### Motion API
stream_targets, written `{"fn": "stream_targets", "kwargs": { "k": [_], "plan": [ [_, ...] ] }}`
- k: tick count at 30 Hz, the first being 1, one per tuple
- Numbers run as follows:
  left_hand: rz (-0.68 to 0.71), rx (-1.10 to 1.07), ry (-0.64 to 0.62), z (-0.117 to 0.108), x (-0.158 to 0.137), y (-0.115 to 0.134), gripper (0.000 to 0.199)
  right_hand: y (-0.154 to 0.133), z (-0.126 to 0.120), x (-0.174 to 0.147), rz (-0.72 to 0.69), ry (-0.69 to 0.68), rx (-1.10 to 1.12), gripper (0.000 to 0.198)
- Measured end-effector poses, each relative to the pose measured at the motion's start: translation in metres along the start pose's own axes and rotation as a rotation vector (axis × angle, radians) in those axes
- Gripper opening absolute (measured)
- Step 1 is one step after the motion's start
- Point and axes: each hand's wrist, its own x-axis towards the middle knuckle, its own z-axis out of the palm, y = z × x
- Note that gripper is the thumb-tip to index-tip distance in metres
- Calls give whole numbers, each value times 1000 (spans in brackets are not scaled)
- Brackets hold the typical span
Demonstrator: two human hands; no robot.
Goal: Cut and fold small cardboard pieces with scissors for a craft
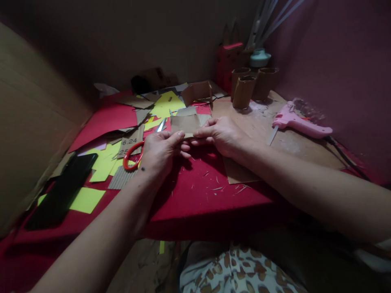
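Note:
A small piece of brown cardboard is held up between my two hands over the red table. My left hand pinches its lower left corner, thumb on top. At the lower right edge my right hand grips it between thumb and fingers. Scissors with orange handles lie beside my left hand, partly hidden behind it, their blades pointing away. Below my right forearm rests a larger flat cardboard sheet.
Yellow paper, red paper and cardboard scraps cover the left side, with a black phone-like slab in front. Cardboard tubes, an open cardboard box and a red cardboard figure stand behind. A pink glue gun lies right.

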Motion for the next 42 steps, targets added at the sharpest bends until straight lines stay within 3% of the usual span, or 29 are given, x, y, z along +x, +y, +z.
{"fn": "stream_targets", "kwargs": {
  "k": [8, 18, 29, 33, 42],
  "plan": [
    [26, 15, -33, 0, -1, 2, 11, 8, -6, 2, -61, -109, 46, 32],
    [39, 60, -8, 4, -6, 2, 15, 2, 3, -3, -91, -36, 3, 36],
    [-15, 40, -209, -7, 0, -1, 18, 2, -1, -5, -60, 0, 28, 36],
    [-41, -59, -267, -6, 4, -4, 15, 4, -1, -4, -87, 2, 6, 36],
    [7, 140, -144, 1, -3, 1, 11, 5, 5, -8, -87, 55, -7, 33]
  ]
}}
